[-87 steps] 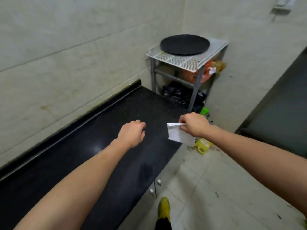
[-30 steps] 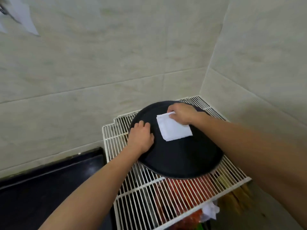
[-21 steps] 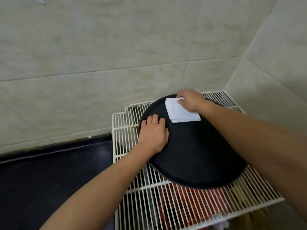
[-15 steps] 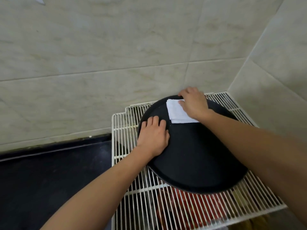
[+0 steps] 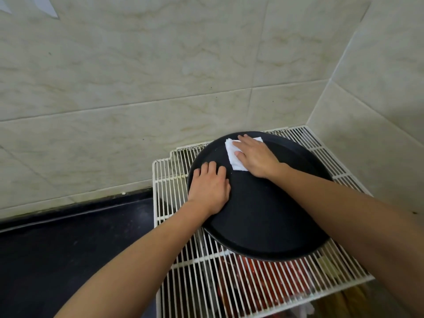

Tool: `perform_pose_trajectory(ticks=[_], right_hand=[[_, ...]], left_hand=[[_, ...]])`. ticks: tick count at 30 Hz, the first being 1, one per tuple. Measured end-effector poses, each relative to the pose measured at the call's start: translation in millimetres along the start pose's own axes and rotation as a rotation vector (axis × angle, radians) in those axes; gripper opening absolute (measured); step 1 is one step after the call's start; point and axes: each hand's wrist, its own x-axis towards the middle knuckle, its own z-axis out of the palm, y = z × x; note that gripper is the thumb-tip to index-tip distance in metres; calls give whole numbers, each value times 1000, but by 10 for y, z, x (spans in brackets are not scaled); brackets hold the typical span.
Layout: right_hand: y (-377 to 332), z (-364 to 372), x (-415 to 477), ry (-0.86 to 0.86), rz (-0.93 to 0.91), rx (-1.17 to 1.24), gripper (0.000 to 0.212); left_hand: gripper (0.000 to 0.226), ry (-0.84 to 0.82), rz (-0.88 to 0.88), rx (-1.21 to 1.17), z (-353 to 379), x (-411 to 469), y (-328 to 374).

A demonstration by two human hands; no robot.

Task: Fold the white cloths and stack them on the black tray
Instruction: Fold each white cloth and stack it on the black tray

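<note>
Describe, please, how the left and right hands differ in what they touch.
The left hand lies on the black tray, on its bare left edge; the right hand presses the folded white cloth, farther back. Both lie flat, palms down.

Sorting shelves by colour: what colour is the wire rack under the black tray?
The wire rack is white; the head view shows it.

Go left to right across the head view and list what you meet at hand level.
Black counter → left hand → white cloth → right hand.
</note>
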Motion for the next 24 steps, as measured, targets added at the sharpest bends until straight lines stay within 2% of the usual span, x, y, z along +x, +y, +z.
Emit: perform_pose_trajectory(ticks=[4,8,11,14,17,24], right_hand=[[-40,-242,-167,69,89,38,44],[-102,-507,-483,165,153,25,38],[-277,-628,-719,191,130,14,36],[-684,-679,-948,246,20,54,33],[-1314,-612,-1246,251,-187,102,33],[-2859,-268,-1779,134,-485,129,33]], left_hand=[[38,-59,7,-47,-157,-39,-36],[36,18,-17,-37,-378,-319,-101],[28,104,-91,-58,-539,-648,-152],[25,174,-212,-74,-673,-1128,-240],[22,191,-326,-26,-756,-1861,-364],[22,100,-657,55,-892,-3599,-839]])
